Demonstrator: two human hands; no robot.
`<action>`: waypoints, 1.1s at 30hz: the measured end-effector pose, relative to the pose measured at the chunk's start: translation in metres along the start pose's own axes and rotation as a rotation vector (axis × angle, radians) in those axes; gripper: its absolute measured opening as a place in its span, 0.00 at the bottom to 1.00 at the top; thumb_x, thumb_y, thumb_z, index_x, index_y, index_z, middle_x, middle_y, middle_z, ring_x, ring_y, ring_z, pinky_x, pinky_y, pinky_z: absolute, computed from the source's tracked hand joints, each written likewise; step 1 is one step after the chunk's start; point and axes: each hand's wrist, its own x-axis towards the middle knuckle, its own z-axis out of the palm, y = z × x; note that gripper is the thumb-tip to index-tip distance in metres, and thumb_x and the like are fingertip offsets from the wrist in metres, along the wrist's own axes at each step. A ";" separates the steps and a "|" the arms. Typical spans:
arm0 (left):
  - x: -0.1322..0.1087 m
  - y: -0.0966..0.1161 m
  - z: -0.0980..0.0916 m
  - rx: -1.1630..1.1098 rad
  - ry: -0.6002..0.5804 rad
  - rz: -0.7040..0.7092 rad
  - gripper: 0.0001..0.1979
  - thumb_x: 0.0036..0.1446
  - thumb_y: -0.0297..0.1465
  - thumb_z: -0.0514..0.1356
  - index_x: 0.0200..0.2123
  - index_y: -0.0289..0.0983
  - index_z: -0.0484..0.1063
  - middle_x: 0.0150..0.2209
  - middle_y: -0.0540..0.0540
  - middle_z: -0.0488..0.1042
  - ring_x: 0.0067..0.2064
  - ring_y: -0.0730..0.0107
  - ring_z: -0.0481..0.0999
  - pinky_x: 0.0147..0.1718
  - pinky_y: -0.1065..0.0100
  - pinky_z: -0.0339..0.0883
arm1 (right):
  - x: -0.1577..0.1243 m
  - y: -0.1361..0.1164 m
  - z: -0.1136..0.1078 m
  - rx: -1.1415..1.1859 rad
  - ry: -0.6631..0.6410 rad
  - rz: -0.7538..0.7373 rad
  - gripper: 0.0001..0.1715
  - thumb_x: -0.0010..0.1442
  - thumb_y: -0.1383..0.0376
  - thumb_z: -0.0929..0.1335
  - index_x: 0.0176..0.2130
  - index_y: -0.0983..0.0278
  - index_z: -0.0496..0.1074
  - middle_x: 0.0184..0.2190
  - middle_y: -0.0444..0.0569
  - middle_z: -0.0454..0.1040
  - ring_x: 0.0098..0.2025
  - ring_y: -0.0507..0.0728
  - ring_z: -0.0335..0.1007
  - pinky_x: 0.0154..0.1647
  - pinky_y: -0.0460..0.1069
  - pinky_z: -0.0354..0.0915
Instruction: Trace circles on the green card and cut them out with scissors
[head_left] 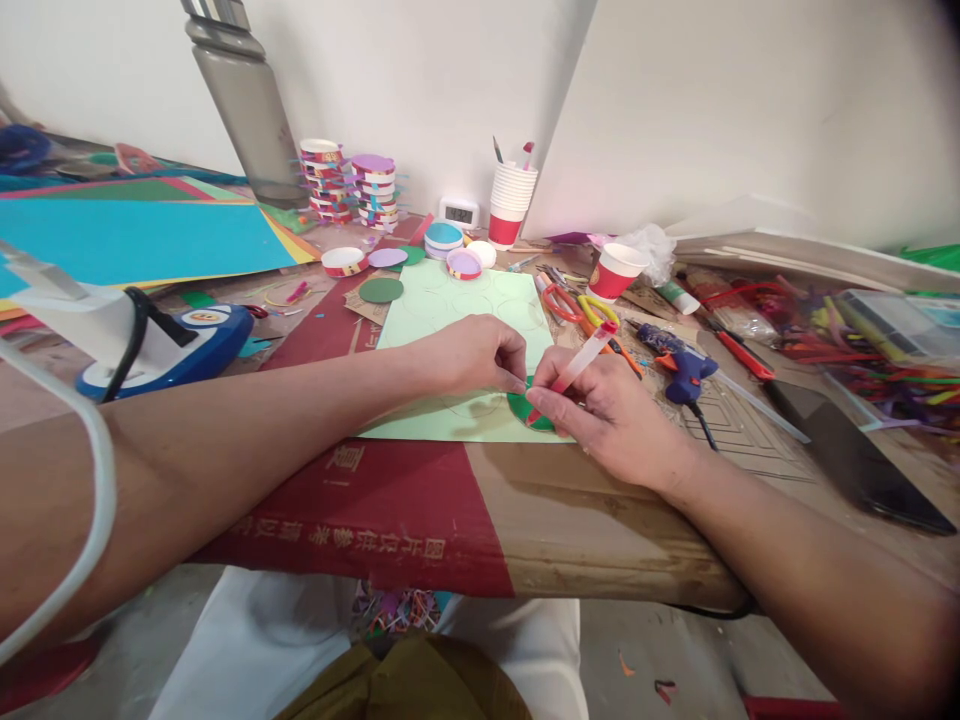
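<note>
My right hand grips a red and white pen with its tip down beside a dark green paper disc. The disc lies on a light green sheet marked with faint traced circles. My left hand has its fingertips pinched on the edge of that disc, pressing it to the sheet. Most of the disc is hidden under both hands.
Cardboard covers the table. Scissors, a blue glue gun, a red cup, a cup stack, another green disc, paper rings, coloured sheets and a black phone surround the sheet.
</note>
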 end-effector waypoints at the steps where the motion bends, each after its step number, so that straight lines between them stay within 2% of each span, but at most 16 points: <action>1: 0.000 0.000 0.000 0.003 0.000 0.002 0.06 0.45 0.32 0.65 0.27 0.36 0.76 0.24 0.52 0.74 0.27 0.74 0.69 0.28 0.71 0.57 | 0.000 0.000 0.000 -0.001 -0.001 0.001 0.10 0.65 0.68 0.65 0.30 0.64 0.67 0.22 0.41 0.69 0.23 0.49 0.61 0.28 0.46 0.56; 8: 0.000 0.003 -0.001 0.024 0.005 -0.012 0.04 0.45 0.30 0.65 0.25 0.36 0.75 0.24 0.53 0.75 0.27 0.74 0.70 0.28 0.72 0.59 | 0.000 -0.001 -0.001 0.062 0.027 -0.012 0.11 0.65 0.67 0.65 0.29 0.64 0.67 0.21 0.41 0.67 0.22 0.48 0.59 0.26 0.46 0.55; 11: -0.002 0.002 -0.002 0.011 -0.006 -0.016 0.04 0.47 0.31 0.65 0.26 0.36 0.75 0.25 0.52 0.75 0.28 0.73 0.71 0.29 0.71 0.60 | 0.002 0.000 -0.003 0.152 0.180 -0.035 0.14 0.67 0.61 0.65 0.30 0.63 0.68 0.24 0.42 0.68 0.23 0.49 0.61 0.26 0.46 0.58; 14: -0.005 0.001 -0.001 -0.018 -0.012 -0.014 0.04 0.50 0.31 0.64 0.28 0.36 0.75 0.26 0.52 0.75 0.28 0.73 0.72 0.30 0.71 0.62 | 0.004 0.005 -0.006 0.245 0.377 0.004 0.16 0.66 0.53 0.65 0.34 0.63 0.69 0.25 0.42 0.67 0.23 0.50 0.63 0.26 0.47 0.61; 17: -0.011 0.003 0.002 0.038 0.051 0.016 0.04 0.54 0.29 0.62 0.33 0.36 0.76 0.31 0.50 0.77 0.32 0.72 0.74 0.33 0.71 0.64 | 0.008 0.013 -0.010 0.305 0.468 0.064 0.19 0.65 0.50 0.66 0.37 0.63 0.69 0.24 0.42 0.67 0.23 0.50 0.63 0.25 0.47 0.61; 20: -0.017 0.007 0.006 0.157 0.148 0.063 0.09 0.59 0.32 0.59 0.42 0.37 0.76 0.39 0.45 0.77 0.39 0.67 0.75 0.40 0.67 0.66 | 0.010 0.021 -0.013 0.281 0.461 0.101 0.20 0.66 0.49 0.65 0.37 0.63 0.70 0.23 0.42 0.67 0.23 0.51 0.63 0.25 0.47 0.61; 22: -0.020 0.010 0.008 0.251 0.170 0.097 0.15 0.60 0.38 0.61 0.47 0.35 0.75 0.44 0.41 0.76 0.45 0.62 0.75 0.46 0.64 0.66 | 0.011 0.026 -0.013 0.253 0.447 0.115 0.20 0.66 0.49 0.65 0.36 0.63 0.70 0.24 0.44 0.68 0.24 0.52 0.64 0.26 0.47 0.61; 24: -0.022 0.013 0.009 0.356 0.128 0.142 0.24 0.56 0.43 0.65 0.52 0.35 0.73 0.47 0.38 0.75 0.51 0.55 0.72 0.51 0.60 0.64 | 0.011 0.030 -0.013 0.215 0.426 0.127 0.21 0.67 0.49 0.64 0.34 0.63 0.70 0.27 0.46 0.70 0.26 0.52 0.64 0.27 0.48 0.62; 26: -0.022 0.015 0.010 0.410 0.074 0.169 0.28 0.54 0.44 0.67 0.54 0.34 0.72 0.49 0.37 0.74 0.53 0.52 0.71 0.53 0.57 0.63 | 0.011 0.033 -0.012 0.171 0.405 0.136 0.21 0.67 0.50 0.63 0.33 0.63 0.70 0.30 0.47 0.71 0.27 0.52 0.65 0.28 0.48 0.62; 30: -0.022 0.018 0.013 0.375 0.042 0.155 0.27 0.54 0.40 0.68 0.55 0.35 0.72 0.48 0.37 0.73 0.52 0.52 0.70 0.52 0.58 0.64 | 0.012 0.039 -0.010 0.152 0.382 0.163 0.21 0.66 0.49 0.64 0.34 0.63 0.70 0.31 0.47 0.71 0.27 0.53 0.64 0.28 0.49 0.62; 33: -0.020 0.016 0.015 0.235 0.068 0.114 0.33 0.47 0.38 0.72 0.56 0.36 0.69 0.47 0.39 0.72 0.50 0.56 0.71 0.48 0.61 0.65 | 0.013 0.041 -0.009 0.173 0.380 0.165 0.22 0.66 0.48 0.64 0.35 0.63 0.70 0.28 0.46 0.69 0.26 0.53 0.63 0.26 0.49 0.62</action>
